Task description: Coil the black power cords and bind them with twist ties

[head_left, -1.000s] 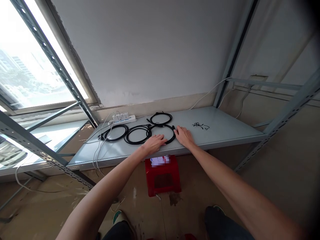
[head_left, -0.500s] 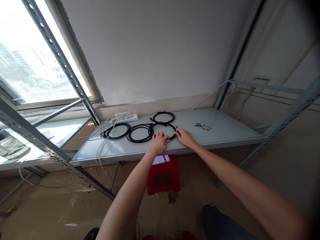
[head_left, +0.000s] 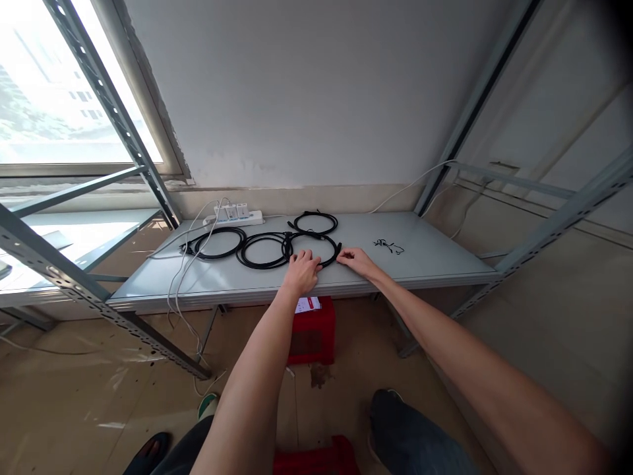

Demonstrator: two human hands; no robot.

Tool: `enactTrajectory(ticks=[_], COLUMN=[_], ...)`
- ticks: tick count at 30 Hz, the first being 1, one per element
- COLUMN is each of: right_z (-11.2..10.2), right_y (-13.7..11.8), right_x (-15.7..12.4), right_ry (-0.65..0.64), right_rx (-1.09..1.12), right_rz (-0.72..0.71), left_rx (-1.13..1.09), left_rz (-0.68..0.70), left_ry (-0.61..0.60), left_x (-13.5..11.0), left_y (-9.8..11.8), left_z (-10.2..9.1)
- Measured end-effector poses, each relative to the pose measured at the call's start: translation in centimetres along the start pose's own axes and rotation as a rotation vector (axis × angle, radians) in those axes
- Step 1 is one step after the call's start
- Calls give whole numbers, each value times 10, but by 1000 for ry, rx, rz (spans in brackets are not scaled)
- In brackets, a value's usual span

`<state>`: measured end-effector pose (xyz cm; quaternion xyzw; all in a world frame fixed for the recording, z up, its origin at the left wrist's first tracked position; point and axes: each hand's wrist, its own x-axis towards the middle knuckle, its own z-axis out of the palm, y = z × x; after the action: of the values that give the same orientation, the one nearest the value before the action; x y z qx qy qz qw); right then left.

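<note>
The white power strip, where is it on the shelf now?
In the head view, the white power strip lies at the back left of the grey metal shelf, against the wall, just behind the leftmost black coiled cable.

We see a black cable coil (head_left: pixel 316 247) lying flat on the grey shelf board (head_left: pixel 425 254), wound into a neat round ring near the board's front edge, with our left hand (head_left: pixel 301 272) resting on its near arc and our right hand (head_left: pixel 357 260) touching its right side. It touches a second black coil (head_left: pixel 262 251) on its left, and a smaller one (head_left: pixel 313 221) lies just behind it.
</note>
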<state>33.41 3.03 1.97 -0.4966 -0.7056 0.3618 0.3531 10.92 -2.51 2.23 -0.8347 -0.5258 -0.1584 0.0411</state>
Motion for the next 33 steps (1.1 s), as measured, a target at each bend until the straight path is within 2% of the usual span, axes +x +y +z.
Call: enactTrajectory(ticks=[2,5,14,27,29,33], right_z=[-5,-9,7,9,10,14], right_y=[-2,-3,7,9,7,4], right_x=[1,2,0,0,-2,-9], right_ry=[-50,-50,146,104,133,234], right_rx=[52,82,2,-2,-41,-254], right_rz=[46,82,-87,-115,-104,-131], left_rx=[0,-4,-2,3,6,11], left_rz=[-3,-12,-15,-32,-33,-30], left_ry=[-11,-22,-17,-13,-20,-19], left_x=[0,1,1,-1,-1,-1], left_y=[0,0,0,1,1,0], left_z=[0,0,0,-3,-3,-1])
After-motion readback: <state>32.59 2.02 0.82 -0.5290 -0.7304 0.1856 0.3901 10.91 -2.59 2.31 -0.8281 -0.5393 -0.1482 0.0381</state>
